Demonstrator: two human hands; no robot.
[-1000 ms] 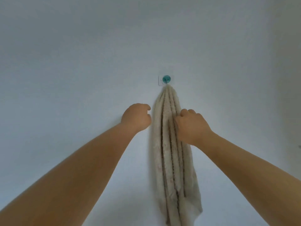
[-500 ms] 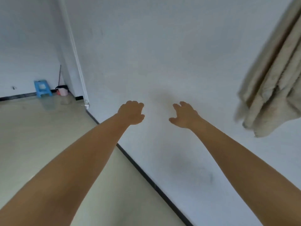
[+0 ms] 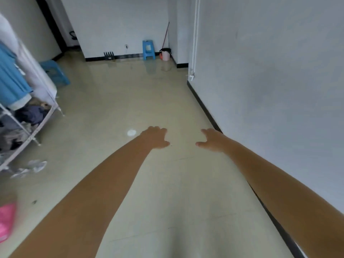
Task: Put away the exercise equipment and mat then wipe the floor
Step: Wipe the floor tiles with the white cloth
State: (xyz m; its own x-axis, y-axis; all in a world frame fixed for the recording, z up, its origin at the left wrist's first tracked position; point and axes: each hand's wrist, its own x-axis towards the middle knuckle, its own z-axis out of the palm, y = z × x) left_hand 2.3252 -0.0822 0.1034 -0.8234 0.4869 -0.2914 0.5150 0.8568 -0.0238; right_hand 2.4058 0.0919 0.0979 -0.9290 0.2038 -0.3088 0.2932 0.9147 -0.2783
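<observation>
Both my arms reach forward over the glossy beige floor (image 3: 130, 101). My left hand (image 3: 155, 137) is empty, fingers loosely spread and palm down. My right hand (image 3: 210, 139) is empty too, with its fingers apart, close to the white wall (image 3: 270, 81) on the right. The towel and its hook are out of view. No mat or exercise equipment shows.
A white clothes rack (image 3: 28, 112) with hanging and piled clothes stands at the left. Blue stools (image 3: 148, 49) (image 3: 55, 72), a pink bucket (image 3: 165, 54) with a mop, and a dark object (image 3: 108, 55) line the far wall. Something pink (image 3: 6, 220) lies bottom left.
My view has swung left, from the towel on its wall hook to the open room. Both hands came off the towel and now hang empty over the floor.
</observation>
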